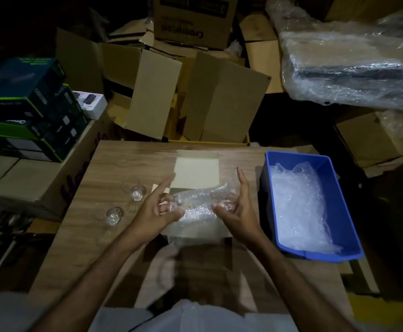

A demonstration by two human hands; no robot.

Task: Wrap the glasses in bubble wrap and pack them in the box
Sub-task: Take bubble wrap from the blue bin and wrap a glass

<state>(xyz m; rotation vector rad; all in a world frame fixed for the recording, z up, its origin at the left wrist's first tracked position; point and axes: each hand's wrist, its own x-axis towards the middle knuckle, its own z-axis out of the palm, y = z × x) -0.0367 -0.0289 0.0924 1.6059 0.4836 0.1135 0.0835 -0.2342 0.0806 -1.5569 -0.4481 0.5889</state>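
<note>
Dim overall, with one pool of light from above falling on the bench [114, 168] centre; corners sink to near black (top left especially). Glare whitens the bubble wrap in the blue bin [353, 212]. Wide-angle bending at the edges; near foreground soft and blurred.

Bare table [114, 168] left of the box [197, 172], two glasses [133, 189] nearer; blue bin [339, 202] rightward.

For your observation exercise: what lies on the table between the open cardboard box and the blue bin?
In the head view, the right hand and the end of the bubble wrap bundle it holds hang over the strip between the box and the blue bin; the wooden table there is otherwise bare.
</note>
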